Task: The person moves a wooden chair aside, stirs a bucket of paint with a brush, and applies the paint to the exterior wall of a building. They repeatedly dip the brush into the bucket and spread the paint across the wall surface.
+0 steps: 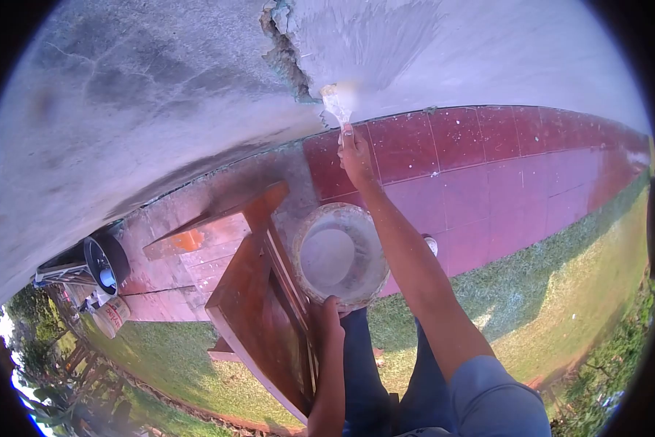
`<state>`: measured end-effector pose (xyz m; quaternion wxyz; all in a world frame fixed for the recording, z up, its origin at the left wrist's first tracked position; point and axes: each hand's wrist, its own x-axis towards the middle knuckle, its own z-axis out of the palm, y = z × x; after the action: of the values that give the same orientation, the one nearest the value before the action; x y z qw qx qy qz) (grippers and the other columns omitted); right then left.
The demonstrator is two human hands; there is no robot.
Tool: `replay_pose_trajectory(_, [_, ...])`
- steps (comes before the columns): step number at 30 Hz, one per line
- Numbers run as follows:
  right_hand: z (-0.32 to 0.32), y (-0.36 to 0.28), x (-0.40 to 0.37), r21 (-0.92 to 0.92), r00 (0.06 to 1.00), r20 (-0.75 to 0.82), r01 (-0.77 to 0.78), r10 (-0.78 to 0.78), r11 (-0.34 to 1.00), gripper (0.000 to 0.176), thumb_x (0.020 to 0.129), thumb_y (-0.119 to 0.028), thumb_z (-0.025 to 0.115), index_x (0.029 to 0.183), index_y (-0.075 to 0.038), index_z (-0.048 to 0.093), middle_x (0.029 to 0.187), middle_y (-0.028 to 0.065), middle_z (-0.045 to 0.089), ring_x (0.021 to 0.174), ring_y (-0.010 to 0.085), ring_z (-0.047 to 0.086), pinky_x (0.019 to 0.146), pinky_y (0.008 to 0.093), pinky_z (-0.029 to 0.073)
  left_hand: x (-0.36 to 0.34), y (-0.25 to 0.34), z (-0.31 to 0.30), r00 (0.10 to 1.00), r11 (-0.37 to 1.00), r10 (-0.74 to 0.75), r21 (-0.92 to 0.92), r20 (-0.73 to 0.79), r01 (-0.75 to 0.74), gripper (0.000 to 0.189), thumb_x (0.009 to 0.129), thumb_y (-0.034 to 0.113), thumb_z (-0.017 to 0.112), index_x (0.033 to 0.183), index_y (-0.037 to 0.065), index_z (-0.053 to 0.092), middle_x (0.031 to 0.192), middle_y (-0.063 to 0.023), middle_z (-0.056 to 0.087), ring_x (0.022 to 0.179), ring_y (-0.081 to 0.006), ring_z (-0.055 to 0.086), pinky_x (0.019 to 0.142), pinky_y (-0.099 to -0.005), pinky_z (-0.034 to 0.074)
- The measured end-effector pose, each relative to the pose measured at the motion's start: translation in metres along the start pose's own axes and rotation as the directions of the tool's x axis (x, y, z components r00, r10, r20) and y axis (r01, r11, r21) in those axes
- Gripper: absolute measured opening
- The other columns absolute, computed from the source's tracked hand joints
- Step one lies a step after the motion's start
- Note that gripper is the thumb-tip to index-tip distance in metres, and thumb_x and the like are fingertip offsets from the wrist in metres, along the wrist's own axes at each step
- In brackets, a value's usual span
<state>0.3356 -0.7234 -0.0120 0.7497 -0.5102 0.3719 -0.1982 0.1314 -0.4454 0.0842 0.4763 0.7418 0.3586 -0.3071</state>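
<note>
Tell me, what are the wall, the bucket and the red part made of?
The wall by the brush in the right hand looks like grey cement plaster, matt and rough: cracked and chipped. The bucket in the left hand is probably plastic, its rim smeared with pale paint. The red part looks like glazed tile: a grid of joints, a slight sheen.

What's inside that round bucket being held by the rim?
The bucket holds a pale, whitish liquid, its inner wall smeared. The left hand grips the near rim; the right hand holds a brush. The liquid hides the bottom.
</note>
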Motion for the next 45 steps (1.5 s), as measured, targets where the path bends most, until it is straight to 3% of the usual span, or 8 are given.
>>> replay_pose_trajectory(5, [-0.023,-0.021,-0.005,-0.221,0.94,-0.15,-0.333,0.305,0.917,0.041,0.103,-0.043,0.05,0.083,-0.008,0.056,0.059,-0.004,0.042,0.045,0.0048,0.038,0.041,0.0227,0.03,0.02,-0.031,-0.008,1.0,0.994,0.002,0.105,-0.014,0.0,0.052,0.079,0.019,0.064,0.122,-0.009,0.057,0.119,-0.0211,0.066,0.096,-0.0299,0.072,0.077,-0.0362,0.061])
replay_pose_trajectory(12, [0.009,-0.236,-0.102,0.078,0.995,-0.019,0.096,-0.095,0.992,0.04,0.104,-0.038,0.05,0.08,-0.007,0.056,0.061,-0.0043,0.041,0.05,0.0042,0.033,0.046,0.023,0.026,0.01,-0.016,-0.001,0.999,0.999,-0.034,0.006,0.028,0.034,0.052,0.079,0.019,0.064,0.122,-0.008,0.057,0.117,-0.0217,0.067,0.094,-0.0315,0.072,0.077,-0.0368,0.061])
replay_pose_trajectory(18, [0.011,-0.15,-0.038,-0.034,0.949,-0.021,0.313,-0.314,0.949,0.037,0.105,-0.028,0.05,0.083,0.001,0.057,0.067,-0.0005,0.046,0.058,0.009,0.04,0.053,0.0296,0.037,-0.013,0.008,0.006,0.998,0.998,-0.028,-0.061,0.057,0.031,0.05,0.079,0.013,0.062,0.124,-0.008,0.056,0.119,-0.0216,0.065,0.089,-0.0314,0.073,0.073,-0.0337,0.063])
replay_pose_trajectory(23, [-0.031,0.0,-0.005,-0.205,0.989,-0.144,-0.006,-0.024,0.979,0.045,0.103,-0.034,0.052,0.078,0.002,0.061,0.061,0.0056,0.052,0.058,0.0144,0.048,0.059,0.0348,0.041,-0.013,0.004,0.008,0.999,0.996,-0.015,-0.084,0.032,0.018,0.052,0.08,0.012,0.062,0.126,-0.009,0.053,0.118,-0.0213,0.064,0.09,-0.0294,0.072,0.073,-0.0328,0.064])
replay_pose_trajectory(25, [-0.047,0.015,-0.004,-0.248,0.97,-0.197,-0.192,0.145,0.95,0.041,0.102,-0.04,0.054,0.075,-0.009,0.055,0.055,-0.0041,0.041,0.042,0.0054,0.036,0.038,0.0251,0.029,-0.012,0.005,0.008,0.999,0.998,-0.017,-0.054,0.041,0.019,0.053,0.08,0.01,0.062,0.128,-0.008,0.051,0.12,-0.0212,0.062,0.091,-0.0298,0.072,0.073,-0.0333,0.064])
replay_pose_trajectory(34, [-0.038,-0.197,-0.061,-0.03,0.982,-0.187,0.027,-0.032,0.999,0.045,0.104,-0.033,0.052,0.072,-0.001,0.06,0.059,-0.0033,0.043,0.053,0.0062,0.036,0.051,0.0273,0.03,-0.015,0.01,0.012,0.992,0.986,-0.119,-0.115,0.048,0.124,0.066,0.078,0.003,0.061,0.14,-0.004,0.04,0.13,-0.0203,0.054,0.101,-0.0324,0.066,0.073,-0.0379,0.065])
replay_pose_trajectory(40, [-0.06,-0.166,-0.015,0.099,0.916,-0.102,0.398,-0.389,0.912,0.041,0.106,-0.035,0.049,0.076,-0.007,0.054,0.063,-0.0061,0.038,0.054,0.0031,0.031,0.049,0.0221,0.025,0.001,-0.004,0.009,0.986,0.978,-0.157,-0.131,0.049,0.162,0.069,0.073,0.002,0.06,0.139,0.008,0.041,0.119,-0.0134,0.057,0.091,-0.0294,0.065,0.066,-0.0439,0.063])
replay_pose_trajectory(45, [-0.141,0.012,0.059,-0.091,0.956,-0.182,-0.248,0.228,0.965,0.04,0.102,-0.043,0.052,0.082,-0.01,0.057,0.06,-0.0041,0.041,0.047,0.0051,0.036,0.042,0.0238,0.028,-0.005,0.002,0.01,0.99,0.981,-0.109,-0.155,0.086,0.121,0.067,0.076,0.001,0.061,0.14,-0.001,0.04,0.126,-0.0181,0.056,0.096,-0.0304,0.066,0.067,-0.0379,0.064])
